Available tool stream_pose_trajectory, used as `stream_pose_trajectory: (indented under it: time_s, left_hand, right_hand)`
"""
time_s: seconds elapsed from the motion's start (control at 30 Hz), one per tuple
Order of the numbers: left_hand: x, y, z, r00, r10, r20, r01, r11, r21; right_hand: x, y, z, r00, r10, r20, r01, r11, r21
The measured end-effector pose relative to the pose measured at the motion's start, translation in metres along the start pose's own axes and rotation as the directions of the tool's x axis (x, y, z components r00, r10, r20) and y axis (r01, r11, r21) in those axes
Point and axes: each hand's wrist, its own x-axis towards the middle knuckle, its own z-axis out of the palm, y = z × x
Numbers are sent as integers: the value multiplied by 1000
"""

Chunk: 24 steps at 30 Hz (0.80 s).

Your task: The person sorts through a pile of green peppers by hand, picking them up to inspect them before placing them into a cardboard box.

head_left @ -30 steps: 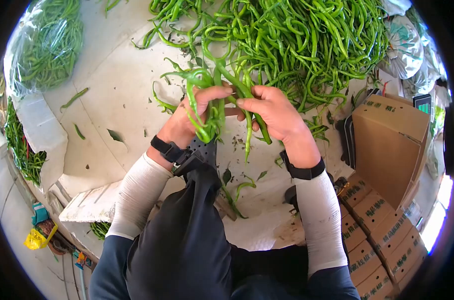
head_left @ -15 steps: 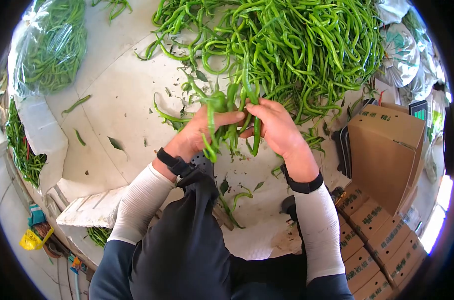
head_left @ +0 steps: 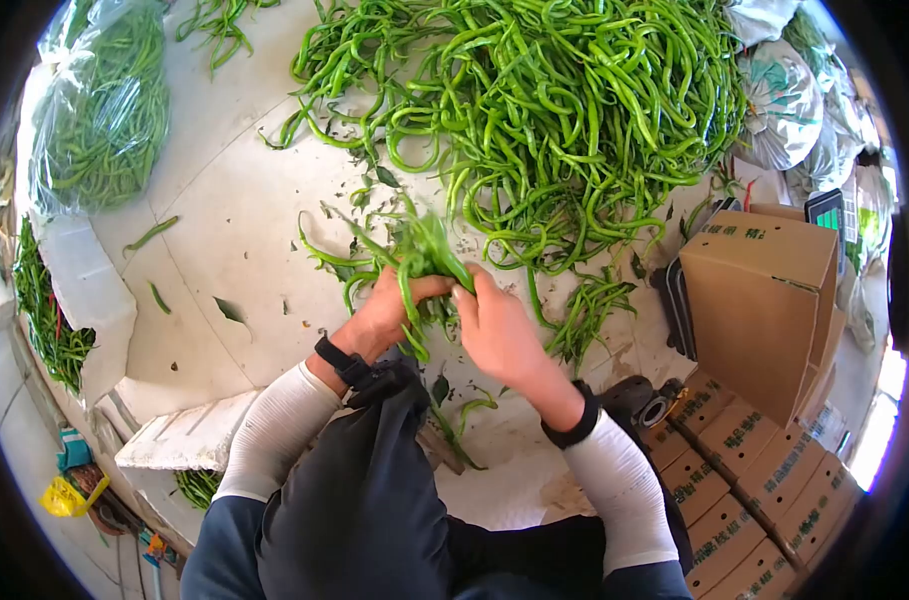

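Long green chili peppers (head_left: 429, 250) form a small bunch between my two hands, partly smeared by motion. My left hand (head_left: 382, 312) is closed round the bunch from the left, and one pepper hangs down in front of its fingers. From the right, my right hand (head_left: 496, 325) pinches the bunch, thumb and fingers pressed together near the left thumb. Beyond my hands, a big heap of green chili peppers (head_left: 564, 120) covers the floor. A smaller cluster of peppers (head_left: 589, 312) lies to the right of my right hand.
A clear plastic bag of peppers (head_left: 99, 120) stands at upper left. On the right are an upright cardboard box (head_left: 749, 300), stacked printed cartons (head_left: 764, 470) and a scale display (head_left: 826, 215). A white foam slab (head_left: 184, 435) sits at lower left. Loose leaves dot the pale floor (head_left: 224, 190).
Both hands have come lower and nearer my body with the bunch, and my right hand has moved left against it. The view has shifted slightly.
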Motion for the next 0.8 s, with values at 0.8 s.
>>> stream_pose_trajectory:
  time_s: [0.8]
  left_hand:
    - [-91,64,-155,634,286,-718,-350,935,63]
  right_hand:
    - [103,20,111,800,-587,125,579,700,-418]
